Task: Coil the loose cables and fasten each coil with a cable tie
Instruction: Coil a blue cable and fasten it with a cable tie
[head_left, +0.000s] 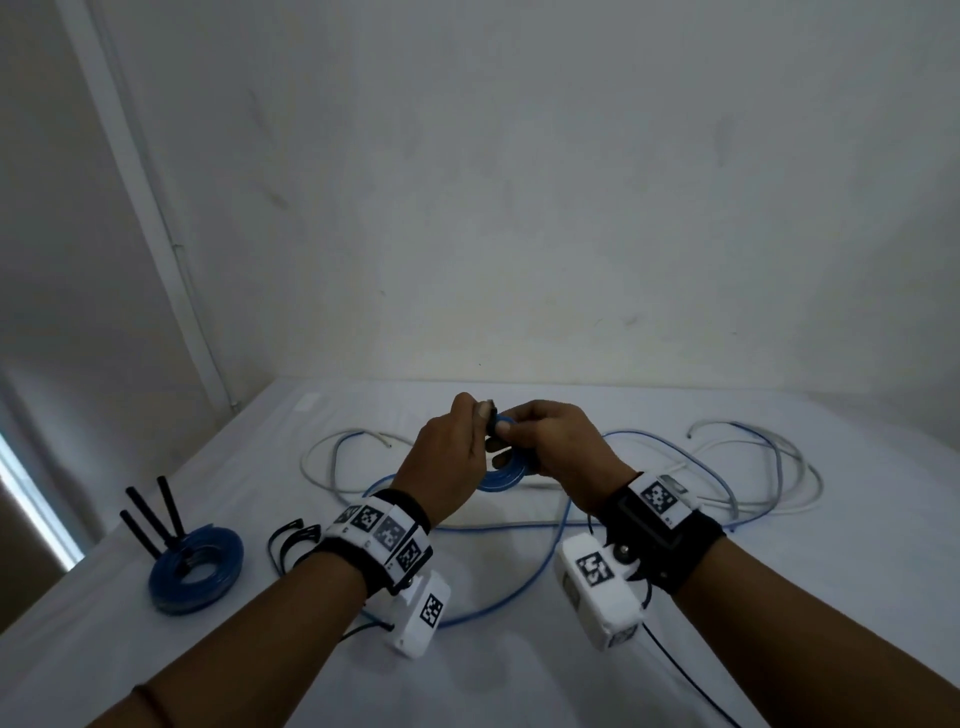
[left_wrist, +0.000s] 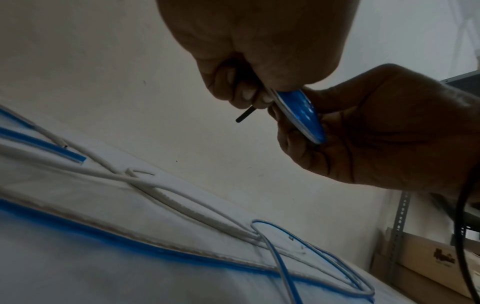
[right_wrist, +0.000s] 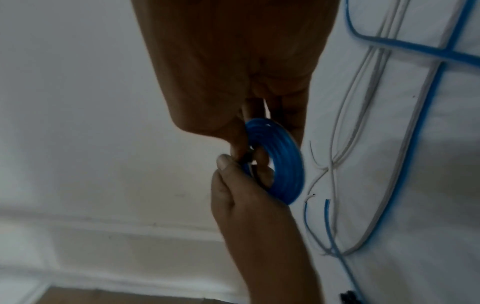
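Observation:
Both hands are raised above the white table (head_left: 519, 686) around a small blue cable coil (head_left: 501, 475). My right hand (head_left: 511, 431) grips the coil (right_wrist: 283, 164) with fingers through its hole. My left hand (head_left: 475, 415) pinches a black cable tie (head_left: 491, 415) at the coil's top edge. In the left wrist view the tie's free end (left_wrist: 242, 117) sticks out below my curled left fingers (left_wrist: 233, 90), beside the coil (left_wrist: 301, 115). How the tie runs around the coil is hidden by the fingers.
A larger blue coil (head_left: 197, 566) with black tie ends standing up lies at the left. Spare black ties (head_left: 291, 538) lie beside my left wrist. Loose white cable (head_left: 748, 499) and loose blue cable (head_left: 519, 526) sprawl across the table's middle and right. A wall stands behind.

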